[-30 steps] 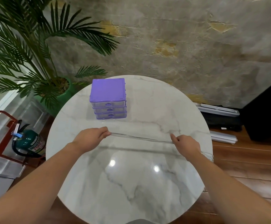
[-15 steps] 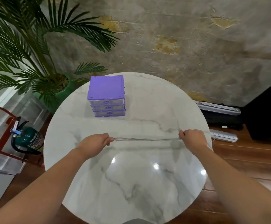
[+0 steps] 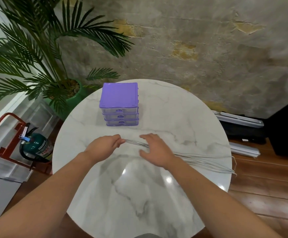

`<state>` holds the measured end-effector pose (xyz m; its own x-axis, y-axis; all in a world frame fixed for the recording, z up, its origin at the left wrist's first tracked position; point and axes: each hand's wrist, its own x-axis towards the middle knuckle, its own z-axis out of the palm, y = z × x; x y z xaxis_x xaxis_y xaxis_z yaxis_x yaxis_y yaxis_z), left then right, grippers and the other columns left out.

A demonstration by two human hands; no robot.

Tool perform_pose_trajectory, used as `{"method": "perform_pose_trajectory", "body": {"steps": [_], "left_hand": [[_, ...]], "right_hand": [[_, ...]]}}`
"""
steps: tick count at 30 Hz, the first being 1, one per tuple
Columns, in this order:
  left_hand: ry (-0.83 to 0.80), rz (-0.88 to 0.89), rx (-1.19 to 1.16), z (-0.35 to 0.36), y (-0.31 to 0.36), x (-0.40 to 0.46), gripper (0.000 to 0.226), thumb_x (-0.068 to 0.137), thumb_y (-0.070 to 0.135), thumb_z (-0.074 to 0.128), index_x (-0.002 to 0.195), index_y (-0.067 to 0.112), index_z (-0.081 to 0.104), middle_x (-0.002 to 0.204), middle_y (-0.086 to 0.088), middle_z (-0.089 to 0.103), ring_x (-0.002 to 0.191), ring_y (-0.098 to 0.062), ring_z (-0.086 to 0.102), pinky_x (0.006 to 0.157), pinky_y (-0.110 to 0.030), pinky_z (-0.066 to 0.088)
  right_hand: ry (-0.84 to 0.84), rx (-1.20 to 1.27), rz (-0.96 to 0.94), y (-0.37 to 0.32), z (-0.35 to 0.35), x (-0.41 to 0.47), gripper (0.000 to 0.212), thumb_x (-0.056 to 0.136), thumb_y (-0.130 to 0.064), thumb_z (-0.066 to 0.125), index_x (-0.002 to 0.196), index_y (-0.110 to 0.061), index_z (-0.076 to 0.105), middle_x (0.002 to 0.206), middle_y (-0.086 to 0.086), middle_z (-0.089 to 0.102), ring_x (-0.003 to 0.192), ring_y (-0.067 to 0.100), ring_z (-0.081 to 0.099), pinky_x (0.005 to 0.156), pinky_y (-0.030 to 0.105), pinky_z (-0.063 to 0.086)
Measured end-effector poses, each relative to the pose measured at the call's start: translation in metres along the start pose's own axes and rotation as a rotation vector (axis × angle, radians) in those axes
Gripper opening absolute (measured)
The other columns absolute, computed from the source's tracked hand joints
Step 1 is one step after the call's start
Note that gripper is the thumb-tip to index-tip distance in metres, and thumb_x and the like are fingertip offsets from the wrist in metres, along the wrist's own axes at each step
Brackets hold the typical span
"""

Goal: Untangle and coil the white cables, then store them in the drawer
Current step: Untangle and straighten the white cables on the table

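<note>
The straightened bundle of thin white cables [image 3: 203, 160], laid on the round marble table [image 3: 139, 194], is pinched by the left hand [image 3: 103, 147], the right hand [image 3: 155, 152] hovering unclenched; coiling and storage in the shut purple three-drawer plastic organiser [image 3: 120, 104] are judged outstanding.

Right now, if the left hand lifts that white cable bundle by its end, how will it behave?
Likely floppy: the white cable bundle lies slack and fans out past the right hand. Probably light, since the left hand pinches it by the fingertips alone. The loose end at the marble table edge may drag.
</note>
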<state>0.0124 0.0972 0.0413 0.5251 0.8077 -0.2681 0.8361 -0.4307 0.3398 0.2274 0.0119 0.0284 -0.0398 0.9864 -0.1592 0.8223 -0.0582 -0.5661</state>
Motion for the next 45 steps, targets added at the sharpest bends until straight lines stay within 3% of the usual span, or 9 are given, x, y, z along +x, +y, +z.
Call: {"method": "perform_pose_trajectory", "body": {"steps": [5, 10, 15, 20, 26, 33, 37, 41, 45], "left_hand": [[0.004, 0.02, -0.017, -0.006, -0.002, 0.002, 0.038, 0.1, 0.052, 0.028, 0.081, 0.027, 0.05, 0.072, 0.014, 0.054, 0.073, -0.013, 0.054, 0.061, -0.029, 0.038], [-0.033, 0.028, -0.064, -0.009, -0.002, 0.004, 0.041, 0.098, 0.057, 0.032, 0.082, 0.029, 0.057, 0.081, 0.01, 0.062, 0.077, -0.009, 0.056, 0.064, -0.027, 0.042], [-0.03, 0.029, -0.108, -0.012, 0.006, 0.007, 0.042, 0.098, 0.056, 0.035, 0.083, 0.026, 0.061, 0.081, 0.005, 0.063, 0.077, -0.01, 0.056, 0.068, -0.026, 0.042], [-0.022, -0.013, -0.16, -0.019, -0.006, 0.006, 0.043, 0.097, 0.056, 0.037, 0.08, 0.025, 0.06, 0.081, 0.006, 0.063, 0.078, -0.011, 0.057, 0.072, -0.029, 0.045], [-0.038, -0.039, -0.114, -0.02, -0.026, -0.001, 0.04, 0.096, 0.057, 0.038, 0.081, 0.026, 0.059, 0.085, 0.01, 0.064, 0.081, -0.01, 0.058, 0.078, -0.033, 0.047], [-0.134, -0.051, -0.158, -0.017, -0.031, 0.0, 0.037, 0.101, 0.048, 0.034, 0.092, 0.025, 0.061, 0.098, 0.006, 0.063, 0.091, -0.015, 0.058, 0.08, -0.029, 0.044], [-0.085, -0.226, -0.418, -0.019, -0.028, 0.0, 0.041, 0.102, 0.045, 0.034, 0.079, 0.019, 0.057, 0.077, 0.002, 0.054, 0.065, -0.018, 0.047, 0.059, -0.028, 0.037], [0.049, -0.379, -0.914, -0.025, -0.004, 0.005, 0.037, 0.101, 0.04, 0.036, 0.074, 0.016, 0.044, 0.06, 0.002, 0.033, 0.05, -0.014, 0.025, 0.049, -0.026, 0.02], [0.128, -0.314, -0.825, -0.035, 0.006, 0.007, 0.037, 0.101, 0.04, 0.034, 0.076, 0.015, 0.045, 0.061, 0.001, 0.036, 0.052, -0.017, 0.029, 0.05, -0.028, 0.025]], "right_hand": [[-0.07, 0.025, 0.046, -0.046, 0.012, 0.02, 0.028, 0.101, -0.035, 0.042, 0.118, -0.016, 0.052, 0.113, 0.007, 0.063, 0.102, 0.028, 0.058, 0.08, 0.036, 0.046], [-0.028, -0.007, 0.162, -0.027, 0.006, 0.009, 0.054, 0.091, -0.07, 0.033, 0.072, -0.021, 0.045, 0.065, -0.004, 0.054, 0.067, 0.02, 0.055, 0.056, 0.03, 0.036], [0.005, 0.018, 0.333, -0.005, -0.005, -0.003, 0.068, 0.091, -0.074, 0.018, 0.065, -0.024, 0.056, 0.066, -0.004, 0.055, 0.071, 0.022, 0.056, 0.068, 0.032, 0.043], [0.074, -0.103, 0.455, 0.032, -0.015, -0.025, 0.07, 0.098, -0.06, 0.015, 0.088, -0.017, 0.07, 0.081, 0.003, 0.065, 0.076, 0.024, 0.057, 0.074, 0.032, 0.044], [0.138, -0.227, 0.57, 0.071, -0.038, -0.047, 0.061, 0.098, -0.045, 0.024, 0.072, -0.011, 0.067, 0.073, 0.006, 0.065, 0.067, 0.026, 0.061, 0.063, 0.03, 0.044], [0.143, -0.105, 0.603, 0.077, -0.057, -0.041, 0.062, 0.095, -0.065, 0.026, 0.069, -0.019, 0.058, 0.066, -0.001, 0.059, 0.064, 0.02, 0.056, 0.058, 0.03, 0.039], [0.023, 0.295, 0.476, 0.073, -0.061, -0.037, 0.041, 0.088, -0.071, 0.037, 0.089, -0.035, 0.057, 0.082, -0.004, 0.059, 0.082, 0.017, 0.057, 0.077, 0.033, 0.044], [-0.076, 0.124, 0.386, 0.063, -0.053, -0.033, 0.025, 0.094, -0.061, 0.038, 0.098, -0.045, 0.056, 0.091, -0.004, 0.065, 0.086, 0.02, 0.061, 0.079, 0.036, 0.049], [-0.207, -0.04, 0.441, 0.051, -0.044, -0.029, 0.032, 0.098, -0.046, 0.036, 0.112, -0.032, 0.061, 0.105, -0.005, 0.062, 0.095, 0.018, 0.058, 0.084, 0.034, 0.046]]}}
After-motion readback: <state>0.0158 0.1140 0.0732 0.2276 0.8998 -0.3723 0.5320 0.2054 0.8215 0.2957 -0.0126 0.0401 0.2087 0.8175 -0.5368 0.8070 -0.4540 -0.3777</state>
